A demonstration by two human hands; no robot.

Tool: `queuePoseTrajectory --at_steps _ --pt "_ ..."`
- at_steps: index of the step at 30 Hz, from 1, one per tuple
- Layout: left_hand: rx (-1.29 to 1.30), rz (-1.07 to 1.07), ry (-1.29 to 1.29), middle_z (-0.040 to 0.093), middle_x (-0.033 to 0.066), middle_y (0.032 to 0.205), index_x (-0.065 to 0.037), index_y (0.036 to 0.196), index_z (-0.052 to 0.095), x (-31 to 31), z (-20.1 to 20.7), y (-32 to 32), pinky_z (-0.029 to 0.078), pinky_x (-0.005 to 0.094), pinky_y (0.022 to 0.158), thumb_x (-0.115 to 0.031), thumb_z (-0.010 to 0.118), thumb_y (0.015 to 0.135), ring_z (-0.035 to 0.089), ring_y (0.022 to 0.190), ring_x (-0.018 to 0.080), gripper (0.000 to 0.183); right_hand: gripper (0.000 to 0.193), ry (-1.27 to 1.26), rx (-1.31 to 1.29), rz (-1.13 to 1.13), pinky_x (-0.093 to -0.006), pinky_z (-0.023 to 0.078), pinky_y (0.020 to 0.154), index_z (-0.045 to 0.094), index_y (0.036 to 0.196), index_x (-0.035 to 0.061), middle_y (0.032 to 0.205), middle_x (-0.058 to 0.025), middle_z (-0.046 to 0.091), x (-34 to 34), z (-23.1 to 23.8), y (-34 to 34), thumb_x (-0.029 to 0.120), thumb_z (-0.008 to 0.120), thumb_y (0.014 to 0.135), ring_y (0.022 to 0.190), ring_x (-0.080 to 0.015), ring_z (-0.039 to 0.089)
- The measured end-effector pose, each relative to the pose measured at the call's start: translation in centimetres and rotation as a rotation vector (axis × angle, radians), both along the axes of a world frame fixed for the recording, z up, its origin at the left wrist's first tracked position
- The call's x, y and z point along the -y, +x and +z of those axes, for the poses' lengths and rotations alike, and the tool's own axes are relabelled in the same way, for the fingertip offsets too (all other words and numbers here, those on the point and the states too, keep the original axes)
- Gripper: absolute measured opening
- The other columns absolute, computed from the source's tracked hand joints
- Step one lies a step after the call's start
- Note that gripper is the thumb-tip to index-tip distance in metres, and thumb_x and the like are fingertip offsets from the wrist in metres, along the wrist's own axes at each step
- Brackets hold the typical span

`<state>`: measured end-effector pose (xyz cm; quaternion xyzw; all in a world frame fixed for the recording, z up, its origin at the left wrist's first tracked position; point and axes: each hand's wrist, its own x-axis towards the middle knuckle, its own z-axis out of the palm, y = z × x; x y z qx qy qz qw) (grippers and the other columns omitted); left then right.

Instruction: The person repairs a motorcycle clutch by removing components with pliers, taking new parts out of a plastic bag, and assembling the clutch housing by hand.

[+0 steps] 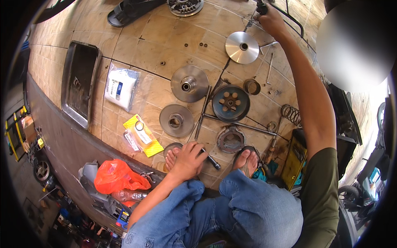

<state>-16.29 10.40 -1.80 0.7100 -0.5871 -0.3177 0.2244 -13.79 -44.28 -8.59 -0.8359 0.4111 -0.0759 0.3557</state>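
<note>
Gripping a black cylinder (212,160) in the left hand (190,161) by the left foot (172,156) and, well apart, a dark object (261,8) in the right hand (271,20) beyond the silver disc (235,46), best lifted clear

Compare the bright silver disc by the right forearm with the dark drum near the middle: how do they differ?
The silver disc is bright and shiny, while the drum is dark. The disc has one opening at its centre; the drum has several round holes around its centre. The disc lies farther from the feet, the drum closer. Both are round.
</note>
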Motion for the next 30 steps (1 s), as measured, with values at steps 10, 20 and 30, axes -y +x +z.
queuePoseTrajectory --at_steps 10,20,30 --pt "-1.451 0.872 -0.213 0.068 0.0147 0.127 0.004 0.128 0.062 9.4 3.3 2.6 0.048 0.0411 0.109 -0.028 0.052 0.108 0.063 0.125 0.0289 0.039 0.030 0.964 0.560 -0.244 -0.0323 0.055 0.064 0.063 0.111 -0.0013 0.085 -0.0084 0.068 -18.7 11.3 -9.4 0.007 0.078 0.086 0.071 -0.0198 0.068" --pt "-2.328 0.652 0.014 0.056 0.0235 0.146 0.009 0.148 0.046 11.3 4.9 0.1 0.047 0.0417 0.111 -0.058 0.036 0.107 0.058 0.131 0.0303 0.079 0.030 0.516 0.364 -0.027 -0.0353 0.056 0.075 0.062 0.115 0.0021 0.096 -0.0151 0.074 -31.8 15.6 -17.2 0.002 0.074 0.087 0.085 -0.0272 0.074" --pt "-2.277 0.644 0.012 0.046 0.0318 0.151 0.010 0.150 0.036 10.9 4.4 -1.3 0.044 0.0452 0.117 -0.059 0.041 0.105 0.054 0.136 0.0371 0.083 0.036 0.278 0.200 0.072 -0.0360 0.054 0.077 0.063 0.118 0.0016 0.096 -0.0171 0.072 -34.2 15.6 -18.7 0.005 0.078 0.085 0.087 -0.0290 0.072"
